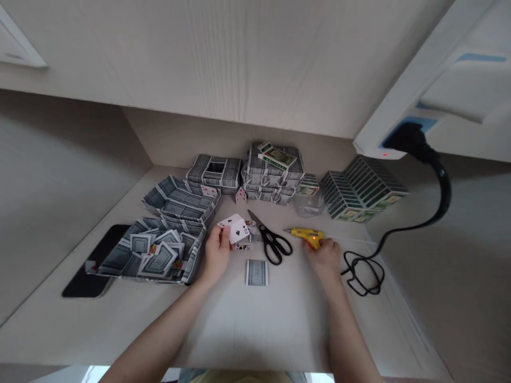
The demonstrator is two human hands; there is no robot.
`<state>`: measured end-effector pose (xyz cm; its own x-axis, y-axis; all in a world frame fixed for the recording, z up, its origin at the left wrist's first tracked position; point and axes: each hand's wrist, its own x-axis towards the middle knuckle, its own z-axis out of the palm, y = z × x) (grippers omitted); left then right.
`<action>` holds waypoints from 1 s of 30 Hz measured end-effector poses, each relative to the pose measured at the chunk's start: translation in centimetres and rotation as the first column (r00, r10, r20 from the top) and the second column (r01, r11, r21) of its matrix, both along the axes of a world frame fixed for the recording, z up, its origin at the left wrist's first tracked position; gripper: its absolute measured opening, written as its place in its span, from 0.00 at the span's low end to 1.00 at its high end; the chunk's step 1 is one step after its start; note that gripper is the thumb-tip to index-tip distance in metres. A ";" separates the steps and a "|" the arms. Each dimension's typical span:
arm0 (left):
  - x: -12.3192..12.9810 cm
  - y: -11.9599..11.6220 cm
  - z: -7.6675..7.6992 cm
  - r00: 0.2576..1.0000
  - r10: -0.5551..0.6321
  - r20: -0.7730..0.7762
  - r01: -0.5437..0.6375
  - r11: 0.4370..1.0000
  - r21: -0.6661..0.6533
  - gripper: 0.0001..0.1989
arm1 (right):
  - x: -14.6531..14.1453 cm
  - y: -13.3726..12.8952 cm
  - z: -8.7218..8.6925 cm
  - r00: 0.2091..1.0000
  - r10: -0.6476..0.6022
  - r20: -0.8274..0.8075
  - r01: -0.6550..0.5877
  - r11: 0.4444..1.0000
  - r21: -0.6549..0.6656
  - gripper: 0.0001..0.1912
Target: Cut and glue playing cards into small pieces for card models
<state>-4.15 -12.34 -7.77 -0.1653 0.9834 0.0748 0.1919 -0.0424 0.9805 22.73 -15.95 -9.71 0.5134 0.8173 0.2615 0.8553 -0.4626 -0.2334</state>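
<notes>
My left hand (217,254) grips a couple of white playing cards (235,229), spade faces showing, held up near the middle of the white table (247,324). My right hand (325,256) is closed around a yellow hot glue gun (305,236), its nozzle pointing left. Between my hands lie black-handled scissors (272,242), blades open. A single face-down playing card (256,273) lies just below them, and a few small card pieces (243,246) lie next to my left hand.
Trays and boxes glued from playing cards (151,255) stand at left over a black phone (90,266). Stacked card structures (273,173) and a row of card packs (363,189) stand behind. A black cord (363,271) runs from a power strip (383,143).
</notes>
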 end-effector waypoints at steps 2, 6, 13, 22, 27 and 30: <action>0.0 0.1 0.2 0.999 0.002 0.050 0.000 1.000 -0.024 0.15 | -0.2 -0.2 0.0 0.999 -0.044 0.021 0.043 0.999 0.027 0.26; -0.2 0.3 0.3 0.995 0.011 0.101 -0.009 1.000 -0.017 0.15 | -1.6 -0.3 1.6 0.998 -0.043 0.050 0.037 0.992 0.119 0.27; -0.5 0.6 0.5 0.992 0.018 0.124 -0.019 1.000 0.005 0.13 | -7.3 0.6 4.1 0.789 0.602 -0.124 -0.603 0.797 0.030 0.10; -0.4 0.4 1.1 0.995 0.017 0.093 -0.015 1.000 -0.017 0.15 | -12.5 2.6 5.4 0.729 0.683 -0.055 -0.661 0.680 -0.316 0.15; -0.5 0.4 0.6 0.998 -0.009 0.068 0.009 1.000 -0.005 0.15 | -11.9 2.9 5.6 0.702 0.708 -0.079 -0.698 0.662 -0.272 0.12; -0.6 0.5 0.5 0.995 -0.009 0.101 0.010 1.000 -0.007 0.15 | -11.2 3.0 5.5 0.676 0.709 -0.202 -0.737 0.657 -0.158 0.07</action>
